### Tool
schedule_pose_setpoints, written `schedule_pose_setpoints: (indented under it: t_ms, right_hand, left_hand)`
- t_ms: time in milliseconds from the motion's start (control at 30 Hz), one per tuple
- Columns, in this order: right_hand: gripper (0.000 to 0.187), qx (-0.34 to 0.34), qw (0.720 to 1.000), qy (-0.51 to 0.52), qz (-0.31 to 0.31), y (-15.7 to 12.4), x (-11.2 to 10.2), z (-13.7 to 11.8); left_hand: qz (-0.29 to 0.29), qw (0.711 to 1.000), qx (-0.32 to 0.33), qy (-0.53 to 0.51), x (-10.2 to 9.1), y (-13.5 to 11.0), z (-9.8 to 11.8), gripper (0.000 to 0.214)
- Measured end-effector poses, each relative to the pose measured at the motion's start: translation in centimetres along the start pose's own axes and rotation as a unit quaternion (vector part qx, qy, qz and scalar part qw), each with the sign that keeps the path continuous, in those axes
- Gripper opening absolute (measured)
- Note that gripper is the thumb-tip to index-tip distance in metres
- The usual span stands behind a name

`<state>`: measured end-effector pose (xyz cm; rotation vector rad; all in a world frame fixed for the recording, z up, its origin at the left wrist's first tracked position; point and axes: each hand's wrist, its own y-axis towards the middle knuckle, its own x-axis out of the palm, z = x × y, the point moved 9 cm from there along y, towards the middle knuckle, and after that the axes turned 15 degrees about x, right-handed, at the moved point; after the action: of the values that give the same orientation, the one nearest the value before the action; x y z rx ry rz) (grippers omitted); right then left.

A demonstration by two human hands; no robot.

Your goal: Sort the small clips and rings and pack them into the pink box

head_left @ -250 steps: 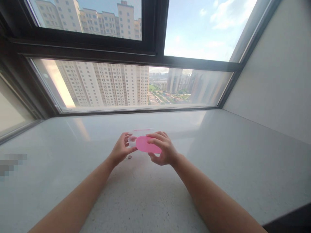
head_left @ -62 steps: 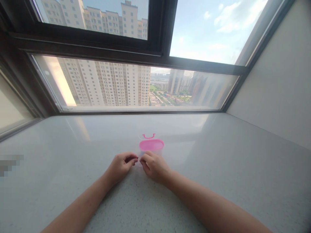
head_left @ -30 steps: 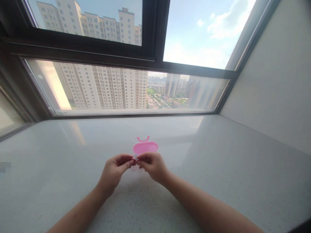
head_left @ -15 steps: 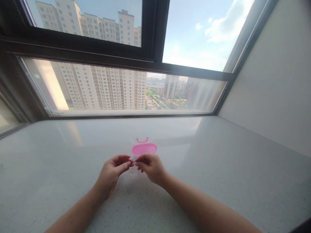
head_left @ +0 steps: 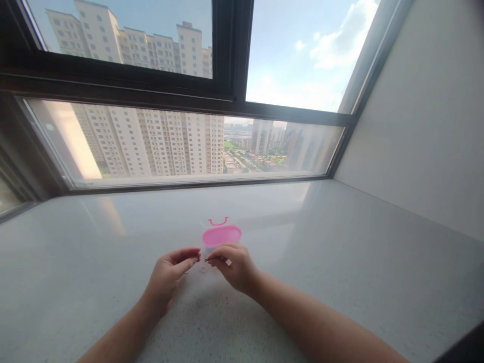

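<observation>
The right hand [head_left: 232, 264] pinches a small dark pin [head_left: 207, 260] between thumb and forefinger, just above the pale counter [head_left: 340, 262] and right in front of the pink-lidded box [head_left: 221, 235]. The left hand [head_left: 168, 275] is half-curled, its fingertips beside the pin. Whether they grip it, I can't tell.

Glossy pink plastic lid [head_left: 221, 235], smooth speckled stone-look sill [head_left: 340, 262], clear window glass [head_left: 181, 146], matt wall [head_left: 423, 126]

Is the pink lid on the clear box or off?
On, it seems: the pink lid lies flat atop the clear box, behind the right hand, which pinches a thin dark piece.
</observation>
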<state>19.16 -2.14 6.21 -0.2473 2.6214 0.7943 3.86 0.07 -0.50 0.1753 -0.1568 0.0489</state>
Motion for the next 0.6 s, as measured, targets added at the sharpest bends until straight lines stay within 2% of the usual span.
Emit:
schedule_pose_setpoints:
  t_ms: [233, 600]
  right_hand:
    - [0.013, -0.01, 0.999, -0.035, -0.008, 0.14, 0.12, 0.34]
    - [0.015, -0.016, 0.999, -0.047, -0.006, 0.08, 0.2, 0.39]
  left_hand:
    - [-0.041, 0.997, 0.034, 0.05, 0.41, 0.3, 0.29, 0.014]
    - [-0.061, 0.994, 0.004, 0.093, 0.95, -0.19, 0.79, 0.024]
